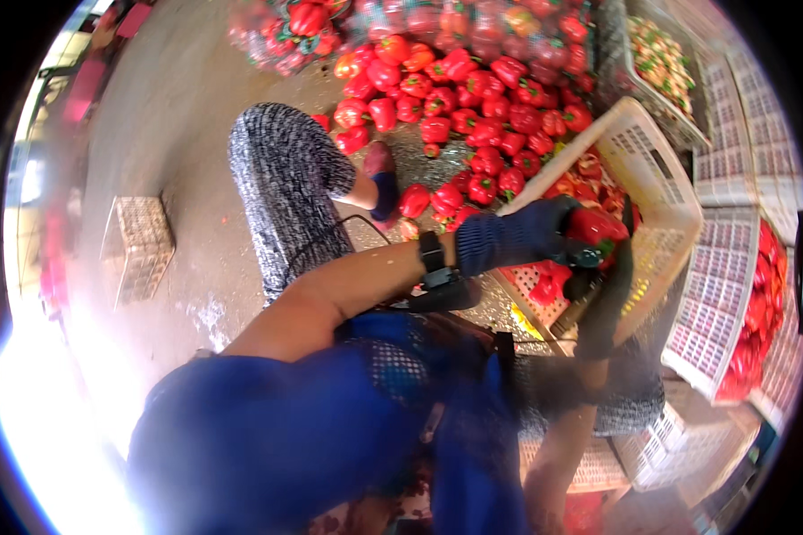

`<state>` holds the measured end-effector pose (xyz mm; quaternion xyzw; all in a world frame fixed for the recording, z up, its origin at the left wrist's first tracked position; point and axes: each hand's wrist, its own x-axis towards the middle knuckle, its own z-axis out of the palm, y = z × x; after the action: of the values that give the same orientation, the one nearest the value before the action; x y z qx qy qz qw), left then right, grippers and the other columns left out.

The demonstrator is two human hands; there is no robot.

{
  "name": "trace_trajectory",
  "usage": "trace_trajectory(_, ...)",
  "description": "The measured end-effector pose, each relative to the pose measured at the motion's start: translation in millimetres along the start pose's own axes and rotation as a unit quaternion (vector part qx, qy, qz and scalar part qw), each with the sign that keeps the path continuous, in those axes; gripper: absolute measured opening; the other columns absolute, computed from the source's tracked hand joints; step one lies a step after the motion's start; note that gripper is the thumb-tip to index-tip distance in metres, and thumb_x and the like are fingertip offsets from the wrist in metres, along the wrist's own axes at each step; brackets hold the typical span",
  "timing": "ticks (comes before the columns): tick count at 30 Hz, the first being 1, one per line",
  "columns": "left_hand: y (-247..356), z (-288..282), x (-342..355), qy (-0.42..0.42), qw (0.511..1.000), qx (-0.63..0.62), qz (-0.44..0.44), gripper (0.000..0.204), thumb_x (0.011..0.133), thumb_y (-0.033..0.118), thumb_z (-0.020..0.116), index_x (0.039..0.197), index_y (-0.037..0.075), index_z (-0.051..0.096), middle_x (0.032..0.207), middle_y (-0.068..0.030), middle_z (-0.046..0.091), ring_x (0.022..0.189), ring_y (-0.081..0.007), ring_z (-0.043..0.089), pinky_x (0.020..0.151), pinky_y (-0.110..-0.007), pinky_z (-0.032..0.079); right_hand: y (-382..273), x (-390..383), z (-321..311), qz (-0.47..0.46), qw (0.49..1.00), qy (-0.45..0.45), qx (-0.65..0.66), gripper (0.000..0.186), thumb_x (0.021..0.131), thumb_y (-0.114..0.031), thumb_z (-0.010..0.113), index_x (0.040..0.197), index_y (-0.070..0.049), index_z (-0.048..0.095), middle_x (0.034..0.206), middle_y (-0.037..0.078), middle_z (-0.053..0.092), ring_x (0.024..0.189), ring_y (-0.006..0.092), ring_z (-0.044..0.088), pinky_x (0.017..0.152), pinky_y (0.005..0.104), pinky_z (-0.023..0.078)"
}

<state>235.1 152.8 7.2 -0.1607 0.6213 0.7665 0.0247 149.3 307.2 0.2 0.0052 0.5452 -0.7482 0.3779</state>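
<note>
Up close, the left hand [517,236], in a dark blue glove, has its fingers curled tight around a red pepper [598,227] over the tilted cream crate [660,192]. The right hand [602,294], gloved dark, reaches up just below it; whether its fingers grip anything cannot be told. More red peppers lie piled on the floor [178,116] beyond.

Produce sorting yard/warehouse, heap of red peppers [473,116] on wet concrete floor [169,134], stacked white plastic crates [732,294] w/ peppers

My gloved left hand [517,236] gripping a red pepper [598,227], my right hand [608,290] just beneath, white crate [660,178] behind.
</note>
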Motion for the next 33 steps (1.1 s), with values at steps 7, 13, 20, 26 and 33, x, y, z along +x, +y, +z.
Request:
trace_trajectory(7,-6,2,-14,-0.024,0.989,-0.145,-0.034,0.059,0.085,0.014,0.075,0.136,0.004,0.047,0.122,-0.0067,0.062,0.111,-0.0162,0.060,0.093,-0.034,0.053,11,-10,-12,-0.212,0.929,-0.015,-0.303,0.044,0.103,-0.039,0.038,0.113,-0.001,0.057,0.074,0.004,0.057,0.047,0.0102,0.049,0.045,0.0235,0.040)
trace_trajectory(13,13,-5,-24,-0.016,0.988,-0.129,-0.077,0.052,0.088,0.017,0.070,0.135,0.004,0.051,0.116,-0.0080,0.065,0.101,-0.0163,0.065,0.089,-0.033,0.056,-21,-56,12,-0.175,0.935,-0.097,-0.292,0.045,0.105,-0.026,0.030,0.142,-0.001,0.039,0.078,0.006,0.056,0.058,0.0119,0.052,0.051,0.0260,0.042)
trace_trajectory(20,7,-8,-23,-0.047,0.997,-0.047,-0.045,0.048,0.087,0.016,0.070,0.130,0.002,0.054,0.105,-0.0062,0.067,0.092,-0.0120,0.064,0.078,-0.028,0.054,-15,-54,6,-0.204,0.904,-0.083,-0.366,0.050,0.098,-0.008,0.044,0.146,0.000,0.029,0.092,0.017,0.064,0.070,0.0243,0.061,0.061,0.0358,0.049)
trace_trajectory(26,1,2,-16,0.000,0.994,0.105,0.043,0.047,0.083,0.012,0.075,0.124,-0.001,0.055,0.102,-0.0069,0.067,0.091,-0.0101,0.062,0.076,-0.027,0.053,12,-24,-14,-0.328,0.818,-0.073,-0.467,0.030,0.097,-0.025,0.043,0.113,0.000,0.049,0.074,0.011,0.058,0.058,0.0204,0.056,0.053,0.0316,0.046)
trace_trajectory(33,-3,-3,-17,-0.122,0.989,-0.083,-0.004,0.051,0.089,0.014,0.069,0.134,-0.001,0.050,0.111,-0.0099,0.066,0.094,-0.0122,0.063,0.080,-0.029,0.054,-14,-42,-12,-0.002,0.976,0.000,-0.219,0.036,0.102,-0.034,0.039,0.107,-0.004,0.058,0.075,0.010,0.062,0.061,0.0152,0.059,0.053,0.0268,0.045)
